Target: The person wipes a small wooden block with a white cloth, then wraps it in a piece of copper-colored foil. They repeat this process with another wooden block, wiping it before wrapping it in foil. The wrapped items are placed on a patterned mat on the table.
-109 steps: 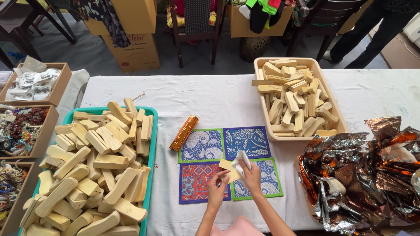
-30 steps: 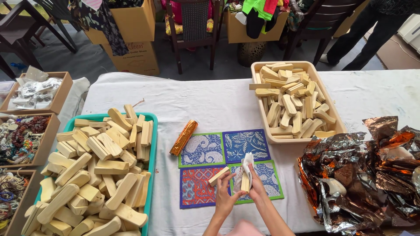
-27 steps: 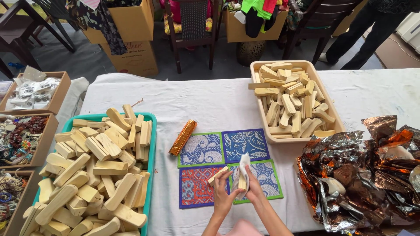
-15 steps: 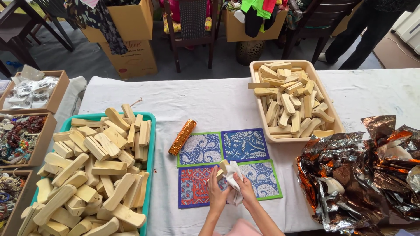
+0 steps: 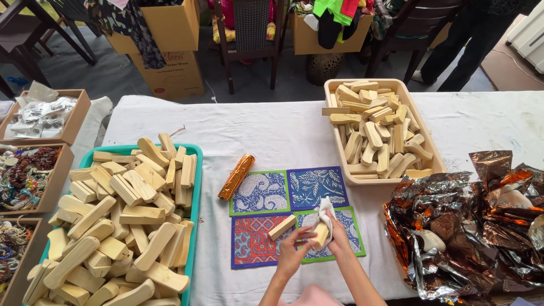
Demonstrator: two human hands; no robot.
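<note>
Pale wooden block, pinched between my right hand fingers under white cloth, could slip; my left hand fingertips only steady it.

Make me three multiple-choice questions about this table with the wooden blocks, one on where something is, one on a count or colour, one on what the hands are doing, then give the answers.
1. Where does the foil-wrapped roll lie?
A. in the beige tray
B. on the white tablecloth, beside the top left mat
C. in a cardboard box

2. How many patterned mats lie in front of the person?
A. two
B. four
C. six

3. What is the right hand doing?
A. resting flat on the table
B. reaching into the teal tray
C. holding a white cloth against a wooden block

Answers:
1 B: the roll lies on the tablecloth by the mat's left edge.
2 B: two mats above, two below.
3 C: the white cloth is wrapped over the wooden block in that hand, while the left hand holds another block.
</note>
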